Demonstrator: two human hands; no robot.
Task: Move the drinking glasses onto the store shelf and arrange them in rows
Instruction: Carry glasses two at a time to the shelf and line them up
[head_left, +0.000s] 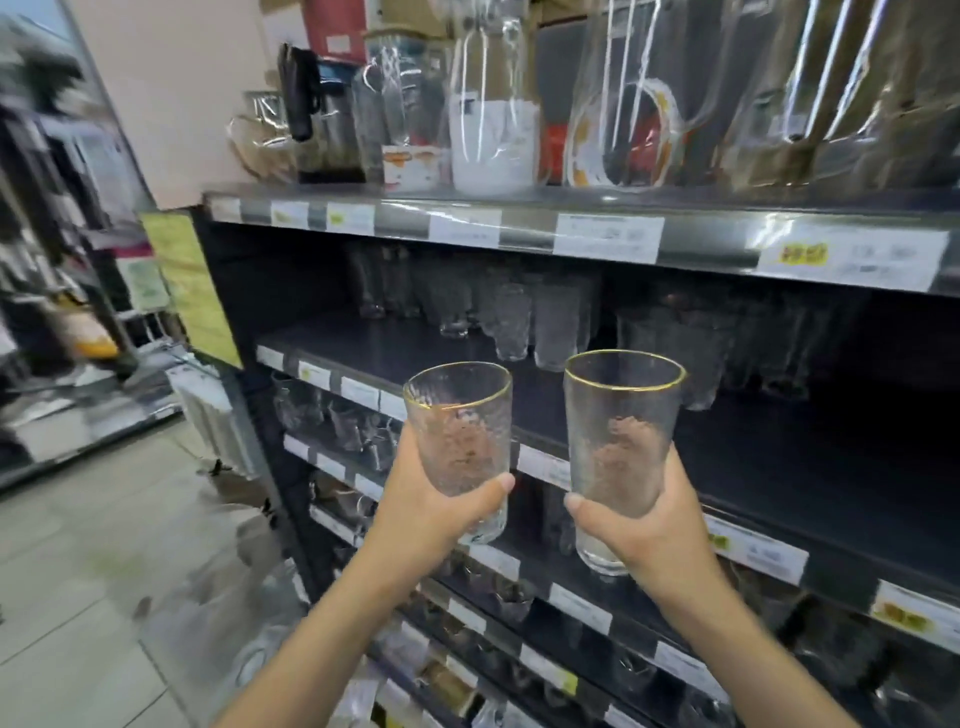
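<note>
Both hands grip glasses upright in front of the shelf (779, 467): left hand (441, 504) round one glass (457, 441), right hand (639, 514) round another (618, 447). Best to carry them in level, keep the gold rims apart, and set them just before the row (519, 322) at the back.

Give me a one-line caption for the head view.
Left hand and right hand hold the left glass and right glass before the shelf, where other glasses stand.
</note>
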